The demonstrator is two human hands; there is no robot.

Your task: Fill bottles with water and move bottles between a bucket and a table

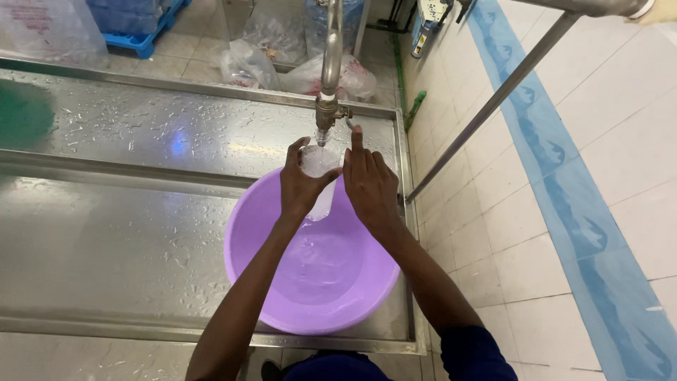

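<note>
Because the tap [326, 113] ends just above the purple basin [247, 240], we hold the clear plastic container [317, 176] up under its spout, so that whatever runs over falls into the basin and not onto the steel. Our left hand [300, 185] is closed around the container, fingers wrapped about its upper part, keeping it close to upright and right at the spout; its lower end hangs over the water already lying in the basin. Our right hand [368, 185] is not gripping anything: its palm lies beside the container and 1 finger stretches up to the small lever at the side of the tap, touching it or nearly so. The basin sits in the right end of the wet steel sink [141, 141], directly below the tap, with the white tiled wall [599, 141] just beside it.
</note>
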